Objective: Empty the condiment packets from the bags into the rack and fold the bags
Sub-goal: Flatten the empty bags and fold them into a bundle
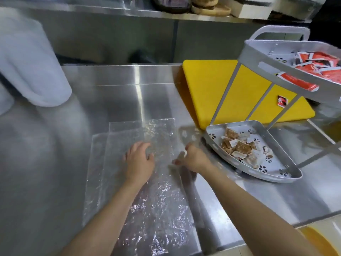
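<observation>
Two clear plastic bags lie flat and overlapping on the steel counter, one on top, the other showing at its left. My left hand presses flat on the top bag with fingers spread. My right hand pinches that bag's right edge. A grey two-tier rack stands at the right: its lower tray holds brown packets, its upper tray holds red packets.
A yellow cutting board lies under the rack, with one red packet on it. A white cloth-like bundle sits at the left. A steel shelf runs along the back. The counter's front edge is near at the lower right.
</observation>
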`<control>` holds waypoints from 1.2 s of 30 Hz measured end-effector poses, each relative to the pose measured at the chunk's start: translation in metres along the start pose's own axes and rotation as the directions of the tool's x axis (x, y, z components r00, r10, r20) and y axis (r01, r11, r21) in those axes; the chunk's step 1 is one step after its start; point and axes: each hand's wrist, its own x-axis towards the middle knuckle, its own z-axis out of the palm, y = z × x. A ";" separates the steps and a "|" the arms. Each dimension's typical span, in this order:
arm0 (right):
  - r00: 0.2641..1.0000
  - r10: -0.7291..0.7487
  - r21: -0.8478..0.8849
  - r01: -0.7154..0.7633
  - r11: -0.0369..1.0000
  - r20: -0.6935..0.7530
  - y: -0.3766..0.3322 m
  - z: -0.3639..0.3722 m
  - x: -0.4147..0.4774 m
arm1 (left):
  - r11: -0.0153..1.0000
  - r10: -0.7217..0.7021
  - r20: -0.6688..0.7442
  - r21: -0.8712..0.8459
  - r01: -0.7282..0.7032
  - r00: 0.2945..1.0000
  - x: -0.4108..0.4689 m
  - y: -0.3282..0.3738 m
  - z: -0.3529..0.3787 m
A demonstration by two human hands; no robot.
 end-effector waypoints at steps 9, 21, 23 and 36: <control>0.998 0.036 -0.207 -0.044 0.977 -0.041 -0.018 0.032 -0.009 | 0.761 -0.646 -0.001 0.075 0.644 0.763 -0.001 -0.083 -0.074; 0.995 -0.049 0.356 0.015 0.934 0.086 -0.007 0.034 -0.002 | 0.740 -0.563 0.216 -0.300 0.603 0.798 -0.008 -0.089 -0.088; 0.992 -0.046 0.496 -0.020 0.868 0.121 -0.005 0.029 0.000 | 0.764 -0.479 0.308 -0.314 0.563 0.822 -0.008 -0.082 -0.090; 0.996 0.000 0.576 -0.052 0.816 0.090 0.009 0.027 0.012 | 0.522 -0.539 0.427 -0.507 0.686 0.726 -0.015 -0.089 -0.085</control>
